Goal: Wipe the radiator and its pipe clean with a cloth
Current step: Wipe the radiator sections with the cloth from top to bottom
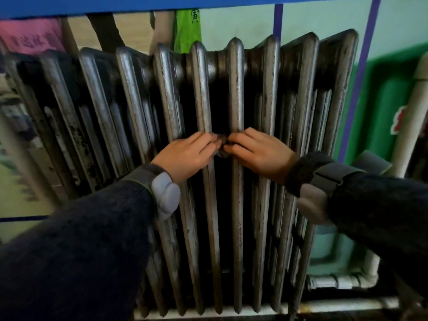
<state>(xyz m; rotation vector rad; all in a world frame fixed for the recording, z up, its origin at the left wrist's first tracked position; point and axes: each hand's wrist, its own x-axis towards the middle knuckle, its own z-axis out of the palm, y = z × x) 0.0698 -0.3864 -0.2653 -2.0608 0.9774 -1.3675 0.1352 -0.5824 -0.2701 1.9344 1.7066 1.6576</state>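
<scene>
Left hand (185, 156) & right hand (257, 152) pinch a small dark cloth (221, 147) between them, fingers (208, 141) clamped on it, stretched across the gap btwn two radiator (236, 89) columns. Cloth looks soft, light, bunches easily; best held by both ends. Gaps beside the fingers are narrow, dark, w/ hard metal edges. Pipe (347, 303) runs well below.
</scene>
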